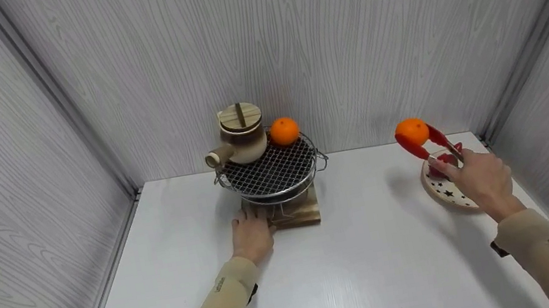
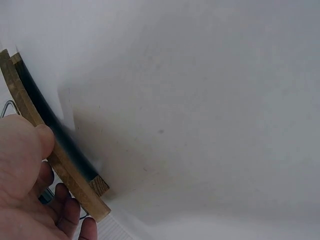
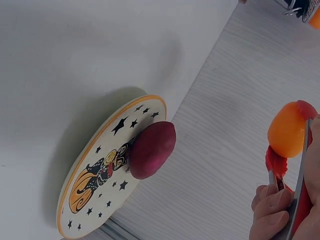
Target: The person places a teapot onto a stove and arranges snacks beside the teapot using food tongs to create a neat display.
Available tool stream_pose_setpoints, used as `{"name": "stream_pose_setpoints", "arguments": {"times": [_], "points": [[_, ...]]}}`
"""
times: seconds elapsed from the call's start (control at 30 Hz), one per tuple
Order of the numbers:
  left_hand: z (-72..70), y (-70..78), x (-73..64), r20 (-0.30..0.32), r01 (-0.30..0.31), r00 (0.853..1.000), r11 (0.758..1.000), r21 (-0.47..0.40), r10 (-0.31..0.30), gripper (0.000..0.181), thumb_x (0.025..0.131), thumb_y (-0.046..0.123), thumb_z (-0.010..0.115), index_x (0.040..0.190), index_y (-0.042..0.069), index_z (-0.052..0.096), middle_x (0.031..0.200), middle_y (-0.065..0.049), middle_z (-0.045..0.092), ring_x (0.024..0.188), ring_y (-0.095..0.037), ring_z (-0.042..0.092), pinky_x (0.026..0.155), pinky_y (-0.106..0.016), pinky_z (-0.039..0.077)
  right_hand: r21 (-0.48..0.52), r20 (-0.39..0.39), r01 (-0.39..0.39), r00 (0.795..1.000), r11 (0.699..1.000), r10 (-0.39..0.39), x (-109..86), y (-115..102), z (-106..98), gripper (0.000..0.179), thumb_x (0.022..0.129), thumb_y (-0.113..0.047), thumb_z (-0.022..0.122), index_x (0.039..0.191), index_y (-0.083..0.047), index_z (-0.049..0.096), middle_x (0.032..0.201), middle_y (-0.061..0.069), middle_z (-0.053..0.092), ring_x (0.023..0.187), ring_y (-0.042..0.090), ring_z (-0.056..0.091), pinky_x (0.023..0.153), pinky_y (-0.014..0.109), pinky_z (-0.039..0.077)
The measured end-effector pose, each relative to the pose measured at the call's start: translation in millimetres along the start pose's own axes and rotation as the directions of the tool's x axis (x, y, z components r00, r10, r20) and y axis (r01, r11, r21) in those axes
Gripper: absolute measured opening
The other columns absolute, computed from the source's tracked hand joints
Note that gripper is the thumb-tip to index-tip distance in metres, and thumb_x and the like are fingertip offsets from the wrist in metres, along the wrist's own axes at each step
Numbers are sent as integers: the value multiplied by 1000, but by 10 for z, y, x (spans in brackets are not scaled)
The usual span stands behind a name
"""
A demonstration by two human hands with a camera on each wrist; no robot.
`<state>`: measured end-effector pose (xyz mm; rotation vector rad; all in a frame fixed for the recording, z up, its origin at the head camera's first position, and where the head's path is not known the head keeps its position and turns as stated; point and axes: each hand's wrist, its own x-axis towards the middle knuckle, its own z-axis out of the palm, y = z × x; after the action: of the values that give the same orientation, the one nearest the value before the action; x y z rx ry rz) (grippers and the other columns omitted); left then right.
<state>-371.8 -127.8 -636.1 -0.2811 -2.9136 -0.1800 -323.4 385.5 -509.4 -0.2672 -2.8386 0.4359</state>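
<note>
My right hand [image 1: 482, 179] grips red-tipped tongs [image 1: 411, 147], their tips around an orange [image 1: 413, 130] raised beside and above a star-patterned plate [image 1: 447, 197]. On that plate lies a dark red, smooth, egg-shaped food item [image 3: 152, 150]. At the front left corner of a wooden base [image 1: 303, 215], my left hand [image 1: 253, 237] holds the edge, thumb on the near side and fingers bent along the board. Above this base stands a round grill with a wire mesh top [image 1: 277, 170]. A side-handled teapot [image 1: 248, 148] and a second orange [image 1: 284, 131] sit on the mesh.
The white tabletop [image 1: 362, 268] runs between grill and plate. Pale wood-grain panels [image 1: 345, 40] rise behind and on both sides. A wire handle [image 1: 322, 160] sticks out from the grill's right side, and the teapot's handle [image 1: 218, 156] projects left.
</note>
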Motion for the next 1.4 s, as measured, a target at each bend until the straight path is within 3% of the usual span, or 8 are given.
{"name": "stream_pose_setpoints", "arguments": {"times": [0.3, 0.43, 0.63, 0.9, 1.17, 1.4], "points": [[-14, 2, -8, 15, 1, 1000, 1000, -10, -1, 73, 108, 43, 73, 163, 3, 50, 168, -31, 49, 146, -48, 56, 112, -62, 54, 36, -63, 114, 992, 993, -111, -52, -193, 1, 80, 101, -79, 64, 105, 1, 76, 83, 18, 77, 63, 28, 57, 52, 34, 37], [-5, -1, -11, 16, 5, 1000, 1000, -30, -5, 71, 107, 43, 74, 162, 3, 52, 167, -32, 47, 144, -47, 56, 112, -64, 53, 43, -75, 158, 985, 986, -155, -54, -286, -10, 79, 101, -77, 66, 106, 1, 76, 89, 21, 81, 64, 29, 62, 53, 34, 43], [-31, 9, -20, 36, 14, 999, 999, -34, -13, 72, 107, 43, 73, 163, 4, 50, 167, -33, 48, 143, -49, 57, 113, -64, 53, 29, -76, 208, 976, 978, -205, -58, -450, -49, 75, 101, -76, 67, 101, -1, 71, 76, 15, 71, 63, 29, 59, 53, 40, 51], [-49, 15, -14, 45, 16, 999, 999, -39, -14, 73, 108, 43, 74, 165, 4, 48, 170, -32, 46, 148, -48, 54, 115, -63, 52, 39, -89, 262, 962, 964, -257, -53, -646, -68, 76, 98, -79, 68, 104, -4, 71, 70, 9, 58, 59, 25, 49, 51, 33, 36], [-67, 24, -18, 33, 20, 999, 999, -41, -19, 74, 107, 42, 74, 165, 4, 48, 171, -32, 45, 146, -49, 55, 113, -63, 52, 66, -69, 261, 964, 963, -256, -65, -807, -98, 84, 96, -87, 61, 112, -5, 73, 73, 9, 60, 61, 25, 49, 52, 33, 34], [-51, 16, -14, 48, 15, 999, 1000, -17, -14, 74, 109, 45, 71, 166, 4, 48, 172, -32, 44, 148, -50, 54, 117, -64, 51, 58, -101, 313, 946, 948, -307, -29, -956, -113, 80, 94, -84, 68, 114, -6, 72, 70, 8, 60, 57, 25, 48, 50, 32, 32]]}}
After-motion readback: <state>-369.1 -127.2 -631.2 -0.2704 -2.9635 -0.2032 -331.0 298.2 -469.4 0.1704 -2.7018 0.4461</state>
